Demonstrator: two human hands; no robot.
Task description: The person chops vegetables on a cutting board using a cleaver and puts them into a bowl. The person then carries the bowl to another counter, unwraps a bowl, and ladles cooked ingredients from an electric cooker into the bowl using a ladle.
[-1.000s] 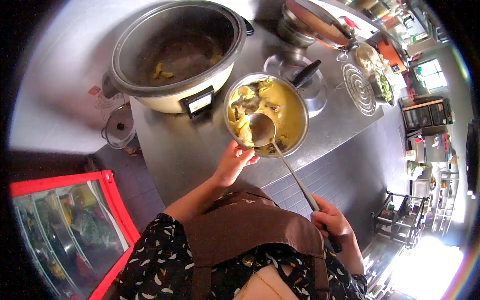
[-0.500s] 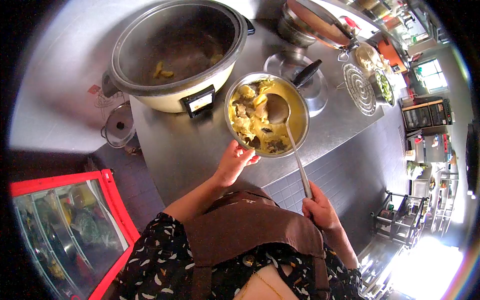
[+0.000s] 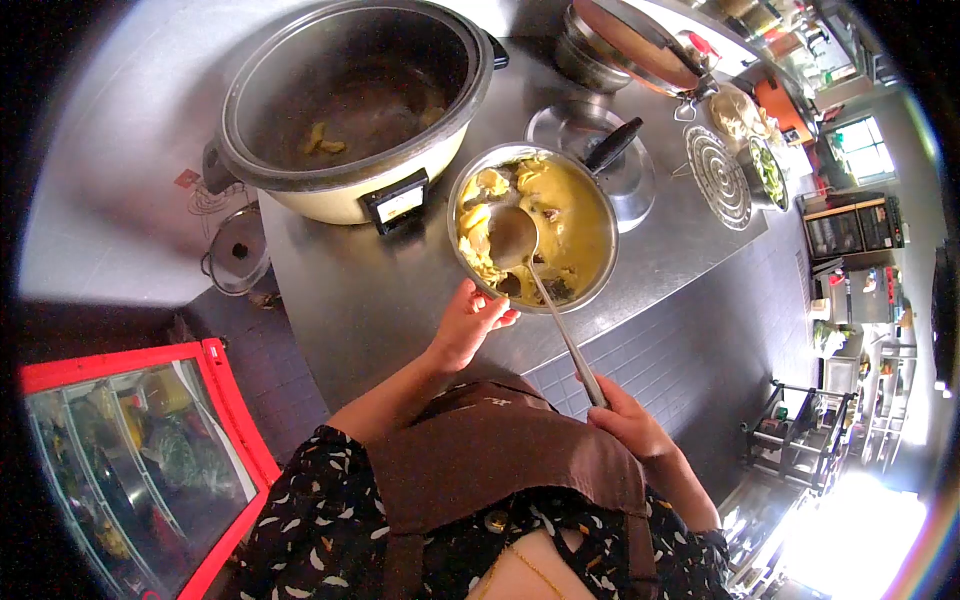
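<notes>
A round metal bowl (image 3: 606,272) stands on the steel counter, holding yellow, saucy food (image 3: 572,215) with lumps and dark bits. My left hand (image 3: 470,325) pinches the bowl's near rim between thumb and fingers. In my right hand (image 3: 632,422) is the long handle of a metal ladle (image 3: 558,325), the fingers wrapped round its end. The ladle's head lies in the food at the bowl's left-centre, its cup partly sunk among the lumps. Behind and to the left is a large cream electric cooker (image 3: 325,205), uncovered, with a few yellow scraps on its dark inner floor.
A metal lid (image 3: 638,185) with a black handle (image 3: 613,145) lies right of the bowl. Further right are a round wire rack (image 3: 719,180) and a bowl of greens (image 3: 768,175). Pans (image 3: 640,50) stand at the back. A red-framed glass cabinet (image 3: 215,400) is at my lower left.
The ladle's head has moved left and toward me through the food, and its handle has swung left with my right hand. My left hand has stayed on the rim.
</notes>
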